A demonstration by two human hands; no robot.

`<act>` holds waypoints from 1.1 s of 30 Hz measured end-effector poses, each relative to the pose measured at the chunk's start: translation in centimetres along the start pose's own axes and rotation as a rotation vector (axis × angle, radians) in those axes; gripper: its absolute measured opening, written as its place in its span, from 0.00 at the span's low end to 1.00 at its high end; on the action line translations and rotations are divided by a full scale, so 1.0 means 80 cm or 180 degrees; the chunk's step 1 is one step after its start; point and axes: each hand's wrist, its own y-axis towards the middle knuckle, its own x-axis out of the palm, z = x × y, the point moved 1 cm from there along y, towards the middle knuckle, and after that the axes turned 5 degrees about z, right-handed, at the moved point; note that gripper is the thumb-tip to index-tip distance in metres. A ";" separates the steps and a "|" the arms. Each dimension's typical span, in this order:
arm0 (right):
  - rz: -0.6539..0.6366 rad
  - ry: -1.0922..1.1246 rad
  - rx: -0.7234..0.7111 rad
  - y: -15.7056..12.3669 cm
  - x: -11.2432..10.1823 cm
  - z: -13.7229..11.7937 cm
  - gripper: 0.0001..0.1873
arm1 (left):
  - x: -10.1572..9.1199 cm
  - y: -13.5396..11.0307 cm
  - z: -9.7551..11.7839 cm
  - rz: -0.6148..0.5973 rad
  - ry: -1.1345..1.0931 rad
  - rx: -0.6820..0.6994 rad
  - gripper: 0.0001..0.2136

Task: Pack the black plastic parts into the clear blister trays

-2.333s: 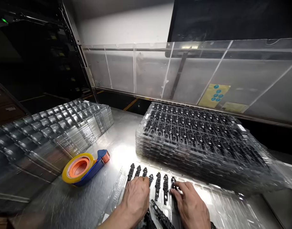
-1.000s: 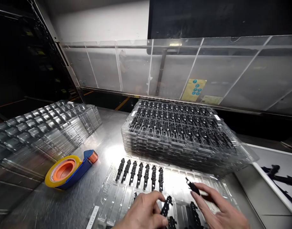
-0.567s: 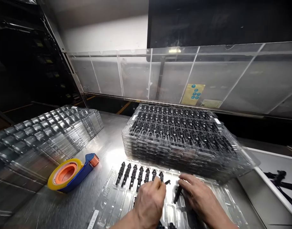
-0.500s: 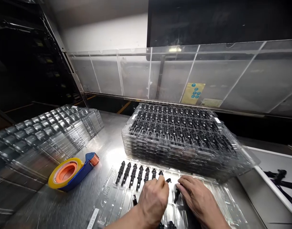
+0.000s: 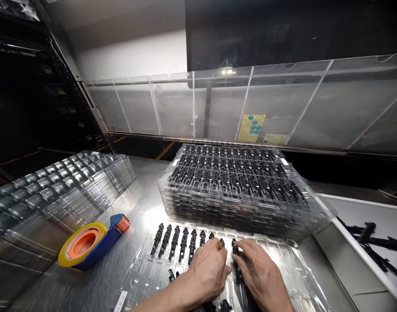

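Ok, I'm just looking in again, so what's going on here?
A person is handling slim black parts with holes in a clear plastic tray. The right hand has its fingertips at the rightmost part visible in the row; the left hand is just beside it, hiding what it touches. Behind stands a stack of clear plastic trays, the top one filled with black parts.

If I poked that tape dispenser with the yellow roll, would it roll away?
Probably not: the tape dispenser lies on its side. A push would more likely slide it, since the metal table looks smooth. It should feel stiff, because its blue frame looks like hard plastic.
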 end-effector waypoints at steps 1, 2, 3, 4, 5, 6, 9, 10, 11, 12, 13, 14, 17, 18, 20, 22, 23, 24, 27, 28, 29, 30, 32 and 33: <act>0.0016 -0.0085 0.0095 -0.003 0.000 0.000 0.11 | -0.001 0.001 0.000 -0.0016 0.0060 -0.0010 0.05; 0.0006 -0.0151 0.0152 -0.005 0.002 -0.001 0.11 | -0.001 0.002 0.000 -0.0038 0.0128 -0.0029 0.04; -0.0024 -0.0193 0.0165 -0.006 0.003 -0.002 0.10 | -0.001 0.003 0.000 -0.0063 0.0195 -0.0050 0.05; -0.0063 -0.0216 0.0147 -0.007 0.005 -0.003 0.09 | -0.001 0.004 0.000 -0.0084 0.0251 -0.0071 0.06; -0.0102 -0.0229 0.0112 -0.007 0.006 -0.005 0.09 | -0.001 0.005 0.000 -0.0102 0.0285 -0.0081 0.06; -0.0131 -0.0242 0.0076 -0.006 0.008 -0.007 0.09 | 0.000 0.006 0.000 -0.0115 0.0301 -0.0090 0.06; -0.0176 -0.0284 0.0019 -0.002 0.009 -0.009 0.10 | 0.002 0.007 -0.003 -0.0098 0.0327 -0.0050 0.07; -0.0198 -0.0289 -0.0002 -0.001 0.008 -0.010 0.10 | 0.004 0.007 -0.004 -0.0075 0.0340 -0.0028 0.07; -0.0232 -0.0282 -0.0039 0.001 0.007 -0.011 0.10 | 0.005 0.007 -0.006 -0.0034 0.0352 0.0000 0.08; -0.0274 -0.0265 -0.0087 0.002 0.006 -0.011 0.10 | 0.006 0.006 -0.007 0.0011 0.0357 0.0028 0.08; -0.0322 -0.0245 -0.0141 0.003 0.004 -0.012 0.10 | 0.008 0.006 -0.009 0.0057 0.0355 0.0054 0.09; -0.0355 -0.0231 -0.0181 0.003 0.003 -0.014 0.10 | 0.009 0.005 -0.010 0.0095 0.0349 0.0070 0.09; -0.0360 -0.0273 -0.0161 0.003 0.000 -0.016 0.11 | 0.009 0.003 -0.011 0.0166 0.0341 0.0072 0.08; -0.0345 -0.0302 -0.0125 0.004 0.000 -0.016 0.11 | 0.009 0.002 -0.011 0.0177 0.0350 0.0071 0.07; -0.0332 -0.0317 -0.0087 0.007 -0.002 -0.016 0.10 | 0.007 0.001 -0.010 0.0186 0.0375 0.0065 0.06; -0.0339 -0.0272 -0.0119 0.010 -0.004 -0.014 0.10 | 0.006 0.000 -0.010 0.0191 0.0403 0.0054 0.05; -0.0342 -0.0242 -0.0154 0.010 -0.005 -0.012 0.10 | 0.005 0.000 -0.010 0.0195 0.0419 0.0052 0.06; -0.0340 -0.0217 -0.0192 0.010 -0.006 -0.010 0.10 | 0.005 0.000 -0.011 0.0207 0.0433 0.0053 0.06; -0.0271 -0.0190 -0.0255 0.003 -0.009 -0.001 0.10 | 0.005 -0.001 -0.014 0.0237 0.0457 0.0042 0.07; -0.0238 -0.0185 -0.0254 0.000 -0.009 0.001 0.10 | 0.005 -0.001 -0.014 0.0233 0.0461 0.0037 0.07; -0.0205 -0.0176 -0.0249 -0.003 -0.008 0.003 0.10 | 0.005 0.000 -0.015 0.0228 0.0467 0.0034 0.07; -0.0188 -0.0160 -0.0250 -0.005 -0.006 0.003 0.10 | 0.006 0.000 -0.014 0.0225 0.0480 0.0044 0.07; -0.0205 -0.0108 -0.0279 -0.005 -0.002 0.001 0.09 | 0.008 0.001 -0.014 0.0225 0.0511 0.0084 0.08; -0.0223 -0.0074 -0.0298 -0.003 0.000 -0.001 0.09 | 0.009 0.002 -0.013 0.0231 0.0526 0.0097 0.08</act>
